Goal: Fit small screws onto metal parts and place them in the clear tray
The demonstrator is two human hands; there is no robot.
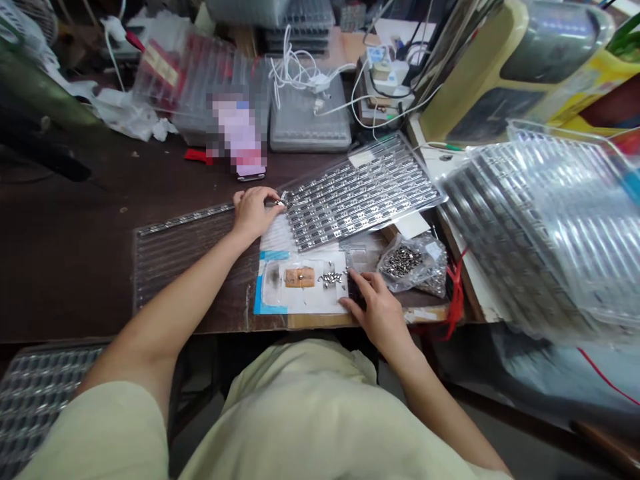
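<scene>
Left hand [255, 213] curled at the near corner of a clear tray [363, 190], thumb and fingers closed on what looks like a small metal part [281, 202]; the part is tiny and partly covered by the fingers, so the grip is hard to confirm; the tray lies at a slant on the dark desk [75, 267], its near edge overlapping a white sheet [305, 290] edged with blue tape [264, 293]; most of its visible pockets hold metal parts in neat rows, though the far rows are too small to check one by one; a ribbed clear tray [180, 253] lies under the left wrist, with a line of parts along its far edge and no others visible; right hand [376, 312] is part open, fingers spread over a dark block [356, 290], whether it grips the block I cannot tell; loose parts [330, 279] sit on the sheet beside a tan pad [300, 277]; more fill a plastic bag [403, 262] near the right hand; a tall stack of clear trays [543, 227] blurs at the right edge, its contents hard to make out; a pixelated object [237, 133] stands beyond, unreadable.
</scene>
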